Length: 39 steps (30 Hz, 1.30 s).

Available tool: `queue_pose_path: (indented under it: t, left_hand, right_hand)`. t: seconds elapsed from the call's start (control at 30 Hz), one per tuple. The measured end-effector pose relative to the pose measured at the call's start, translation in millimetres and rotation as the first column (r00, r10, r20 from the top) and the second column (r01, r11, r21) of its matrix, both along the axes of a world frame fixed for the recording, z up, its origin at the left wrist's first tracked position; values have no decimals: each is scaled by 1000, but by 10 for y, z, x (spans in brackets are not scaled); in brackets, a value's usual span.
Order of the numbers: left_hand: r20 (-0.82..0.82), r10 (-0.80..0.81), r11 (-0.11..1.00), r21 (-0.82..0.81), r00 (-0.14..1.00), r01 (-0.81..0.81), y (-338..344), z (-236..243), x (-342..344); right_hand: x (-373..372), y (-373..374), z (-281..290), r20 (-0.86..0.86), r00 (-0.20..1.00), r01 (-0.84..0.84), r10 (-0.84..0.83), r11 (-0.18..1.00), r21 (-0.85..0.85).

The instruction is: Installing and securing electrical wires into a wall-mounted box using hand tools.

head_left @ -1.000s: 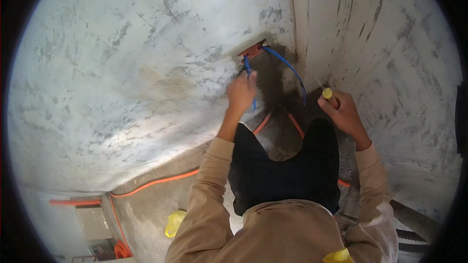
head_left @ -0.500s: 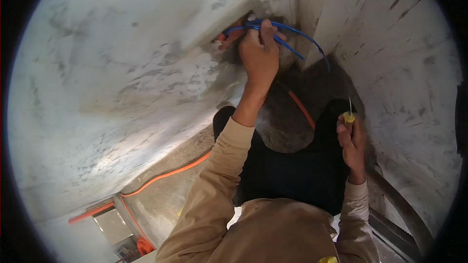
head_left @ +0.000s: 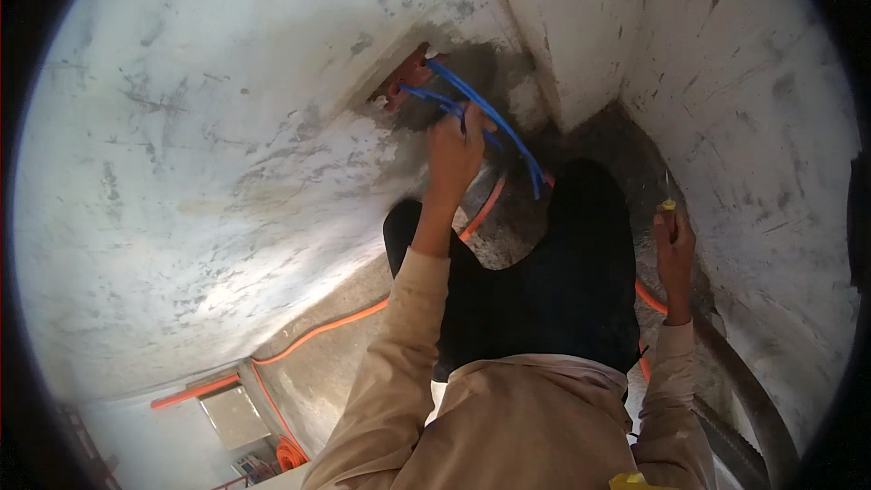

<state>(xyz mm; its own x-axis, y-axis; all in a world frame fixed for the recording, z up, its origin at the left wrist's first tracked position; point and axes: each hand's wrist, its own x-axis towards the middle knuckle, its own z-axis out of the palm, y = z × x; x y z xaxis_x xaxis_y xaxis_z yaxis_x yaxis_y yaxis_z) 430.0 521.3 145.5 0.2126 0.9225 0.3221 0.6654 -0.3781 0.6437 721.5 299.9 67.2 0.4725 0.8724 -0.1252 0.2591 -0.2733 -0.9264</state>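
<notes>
My left hand (head_left: 454, 152) is raised to a recessed box (head_left: 404, 82) with a reddish rim, set into the rough grey plaster wall (head_left: 209, 172). Blue wires (head_left: 494, 118) come out of that box, curve down to the right, and my left hand's fingers close around them. My right hand (head_left: 674, 240) is lower, by the right wall, gripping a screwdriver (head_left: 668, 204) with a yellow handle and its thin shaft pointing up. My dark trousers (head_left: 553, 290) fill the space between my tan sleeves.
An orange conduit (head_left: 345, 319) runs along the concrete floor from the wall base toward the lower left, where a rectangular opening (head_left: 231, 416) shows. A wall corner (head_left: 553, 63) juts out right of the box. A dark curved pipe (head_left: 748, 399) lies at the lower right.
The view has shifted, and my left hand stays at the box with the blue wires. My right hand with the screwdriver dropped from beside the wires to the right wall.
</notes>
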Motion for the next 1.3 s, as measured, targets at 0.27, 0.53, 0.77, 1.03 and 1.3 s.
queue_pose_path:
  t: [0.27, 0.53, 0.77, 1.03, 1.3]
  left_hand:
    - [-270, 397, 917, 168, 877, -363, -573, 794, -197]
    - [-655, 267, 964, 190, 707, -189, -166, 920, -269]
    - [-726, 226, 972, 122, 650, -201, -190, 990, -229]
    - [455, -81, 924, -299, 887, 238, -533, 637, 90]
    - [942, 108, 796, -273, 318, 540, -197, 364, 254]
  right_hand:
    - [202, -468, -844, 71, 997, 33, -25, 993, -112]
    - [229, -1056, -2115, 432, 902, 55, 2, 991, -120]
    - [256, -1507, -2468, 472, 880, 108, 53, 945, -308]
    - [417, -1075, -1981, 233, 967, 141, -101, 976, -164]
    - [-320, 146, -58, 214, 977, -45, -2, 976, 214]
